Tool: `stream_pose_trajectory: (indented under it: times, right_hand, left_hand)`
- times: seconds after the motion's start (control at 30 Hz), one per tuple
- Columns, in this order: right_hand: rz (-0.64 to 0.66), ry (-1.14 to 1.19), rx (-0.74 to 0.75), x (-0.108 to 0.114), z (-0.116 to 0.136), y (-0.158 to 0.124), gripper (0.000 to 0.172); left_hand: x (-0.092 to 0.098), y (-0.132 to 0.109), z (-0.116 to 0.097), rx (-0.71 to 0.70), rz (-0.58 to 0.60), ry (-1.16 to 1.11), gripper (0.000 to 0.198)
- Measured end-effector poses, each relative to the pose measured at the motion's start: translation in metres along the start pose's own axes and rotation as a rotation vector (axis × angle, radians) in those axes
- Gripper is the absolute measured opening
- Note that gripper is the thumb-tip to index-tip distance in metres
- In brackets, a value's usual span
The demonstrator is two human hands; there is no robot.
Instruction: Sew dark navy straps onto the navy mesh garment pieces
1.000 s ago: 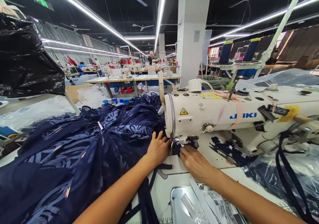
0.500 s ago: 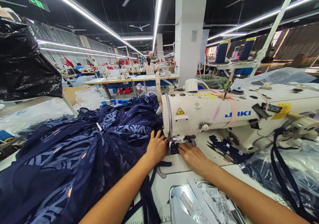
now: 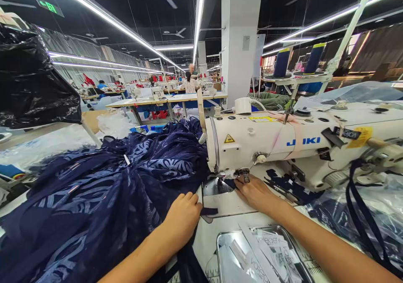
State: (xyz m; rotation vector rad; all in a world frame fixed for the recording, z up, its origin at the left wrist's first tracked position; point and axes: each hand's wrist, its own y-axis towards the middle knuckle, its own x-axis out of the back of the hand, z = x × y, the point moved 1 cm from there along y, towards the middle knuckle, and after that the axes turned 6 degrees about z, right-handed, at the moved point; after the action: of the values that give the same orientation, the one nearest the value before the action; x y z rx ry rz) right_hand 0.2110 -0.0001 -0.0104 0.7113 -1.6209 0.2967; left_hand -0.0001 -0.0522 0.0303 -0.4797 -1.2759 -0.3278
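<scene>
My left hand (image 3: 185, 216) is closed at the right edge of a heap of navy patterned fabric (image 3: 147, 178), its fingertips curled out of sight into the cloth. Just right of that hand, a navy strap end (image 3: 209, 211) sticks out. Beside the presser foot (image 3: 221, 183) of a white sewing machine (image 3: 245, 138), my right hand (image 3: 255, 195) has its fingers pinched on a small dark navy fabric piece (image 3: 231, 183). The bare metal needle plate (image 3: 212, 188) shows between the hands. The right fingertips are partly hidden behind the machine's dark knob.
A metal tray (image 3: 220, 253) of printed white labels sits in front of the machine. Dark fabric scraps (image 3: 285, 184) lie under the machine arm. A navy strap (image 3: 355, 199) hangs at right, near clear plastic (image 3: 384, 203). A black plastic bag (image 3: 34, 81) stands at upper left.
My left hand has drawn back from the presser foot, toward the lower left, and closed. The dark cloth under the foot is gone from there. My right hand has shifted slightly right.
</scene>
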Motion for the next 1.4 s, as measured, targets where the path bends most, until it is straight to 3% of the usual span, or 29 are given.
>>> stream_pose_trajectory:
  times: [0.17,0.4,0.6,0.7,0.8,0.97,1.13,1.2,1.3,1.4]
  right_hand:
    - [0.041,0.013,-0.037,0.002,0.001,0.0,0.019]
    - [0.038,0.04,-0.052,0.001,-0.002,-0.003,0.022]
    - [0.041,0.064,-0.046,-0.001,-0.005,0.0,0.021]
    - [0.077,0.078,-0.045,0.0,-0.006,0.002,0.018]
    - [0.106,0.088,-0.041,0.001,-0.007,0.002,0.018]
    - [0.105,0.112,-0.051,0.002,-0.009,0.001,0.018]
    - [0.194,0.126,-0.072,0.011,-0.013,-0.001,0.021]
    - [0.157,0.117,-0.045,0.022,-0.012,-0.008,0.021]
    - [0.043,0.133,0.113,0.041,-0.004,-0.03,0.012]
    - [0.059,0.195,0.278,0.055,0.005,-0.062,0.02]
  left_hand:
    - [-0.012,-0.002,-0.004,-0.02,-0.083,0.021,0.022]
    - [-0.007,-0.002,0.002,-0.033,0.014,0.053,0.018]
    - [0.0,0.013,-0.01,-0.055,-0.139,0.037,0.022]
    - [0.003,0.031,-0.025,-0.108,-0.203,-0.115,0.019]
    - [-0.004,0.047,-0.034,-0.183,-0.188,-0.317,0.016]
    - [-0.022,0.056,-0.026,-0.167,-0.206,-0.367,0.022]
    - [-0.018,0.045,-0.022,-0.166,-0.241,-0.294,0.033]
    - [-0.014,0.039,-0.024,-0.16,-0.244,-0.254,0.03]
    - [-0.009,0.03,-0.027,-0.149,-0.284,-0.244,0.027]
    - [-0.006,0.025,-0.031,-0.163,-0.306,-0.245,0.025]
